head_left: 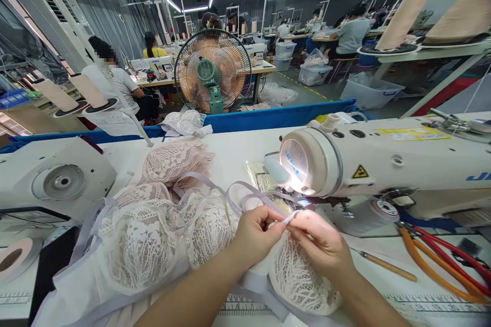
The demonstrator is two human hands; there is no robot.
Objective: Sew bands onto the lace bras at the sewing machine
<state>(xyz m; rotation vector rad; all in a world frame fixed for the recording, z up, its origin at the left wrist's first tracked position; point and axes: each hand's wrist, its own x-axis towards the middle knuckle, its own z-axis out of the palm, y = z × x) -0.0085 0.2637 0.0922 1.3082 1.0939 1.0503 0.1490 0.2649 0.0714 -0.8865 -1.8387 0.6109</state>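
Observation:
My left hand (259, 235) and my right hand (320, 245) meet in front of the sewing machine (353, 156), both pinching a narrow pale lilac strap (289, 218). The strap loops up and leftward toward the lit needle area. Beneath the hands lies a white lace bra (301, 276), one cup under my right wrist. More lace cups (134, 245) spread to the left, edged with lilac band. Behind them sits a pile of pinkish lace cups (174, 161). My fingers hide part of the strap.
To the right lie an awl with a wooden handle (389, 265) and orange-handled scissors (437, 265). A ruler strip (433, 304) runs along the front edge. Another machine (57, 173) stands at left. A large fan (213, 71) is beyond the blue cloth trough (276, 116); people sit at machines behind.

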